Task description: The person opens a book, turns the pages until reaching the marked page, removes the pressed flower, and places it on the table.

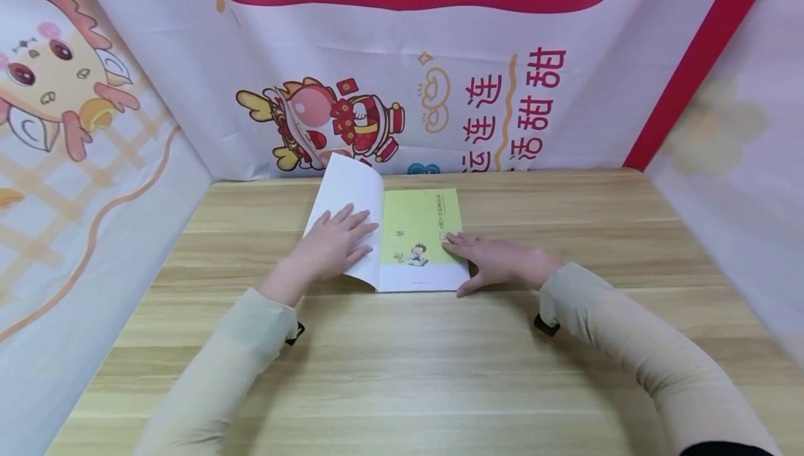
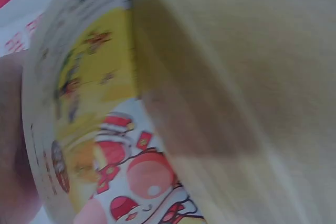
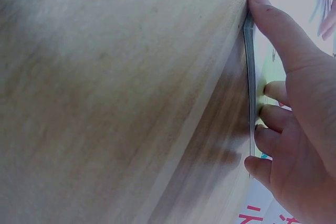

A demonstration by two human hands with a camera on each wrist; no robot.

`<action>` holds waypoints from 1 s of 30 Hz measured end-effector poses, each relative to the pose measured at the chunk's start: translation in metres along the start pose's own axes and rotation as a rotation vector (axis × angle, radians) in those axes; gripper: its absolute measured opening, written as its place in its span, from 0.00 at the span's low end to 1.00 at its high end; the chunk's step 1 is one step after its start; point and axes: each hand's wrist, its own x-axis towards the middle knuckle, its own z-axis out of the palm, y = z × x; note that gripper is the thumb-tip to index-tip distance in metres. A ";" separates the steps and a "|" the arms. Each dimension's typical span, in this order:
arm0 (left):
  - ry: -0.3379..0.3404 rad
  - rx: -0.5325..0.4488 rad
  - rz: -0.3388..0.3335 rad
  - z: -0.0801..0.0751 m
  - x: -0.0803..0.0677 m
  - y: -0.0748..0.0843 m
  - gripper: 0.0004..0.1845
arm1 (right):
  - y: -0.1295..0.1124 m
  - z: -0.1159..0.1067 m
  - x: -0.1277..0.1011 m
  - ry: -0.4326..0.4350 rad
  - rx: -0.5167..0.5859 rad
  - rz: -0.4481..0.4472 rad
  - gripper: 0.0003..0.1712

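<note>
A thin book point(image 1: 417, 225) lies opened at its front on the wooden table, showing a light green first page with a small cartoon child and a white band below. Its cover point(image 1: 347, 190) stands partly raised to the left, white inside. My left hand point(image 1: 336, 241) lies with spread fingers flat against that white inner side. The cover's yellow printed outside point(image 2: 94, 77) faces the left wrist camera. At the book's right edge rests my right hand point(image 1: 493, 260), fingertips on the page and thumb point(image 3: 283, 35) at the lower corner, fingers loosely extended.
The wooden table point(image 1: 402, 372) stretches toward me and to both sides. Behind it hangs a white cloth point(image 1: 377, 44) printed with a cartoon dragon and red characters. Printed cloths also close off the left point(image 1: 94, 128) and right sides.
</note>
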 end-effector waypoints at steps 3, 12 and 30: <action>-0.034 0.012 0.017 0.009 0.001 -0.001 0.30 | 0.001 0.002 0.001 -0.002 0.006 0.001 0.61; -0.093 0.004 0.017 0.025 0.000 -0.009 0.31 | -0.001 -0.001 0.001 -0.037 0.011 0.013 0.61; -0.186 -0.162 -0.015 0.027 -0.005 -0.018 0.34 | -0.004 -0.012 0.000 -0.056 -0.016 -0.015 0.53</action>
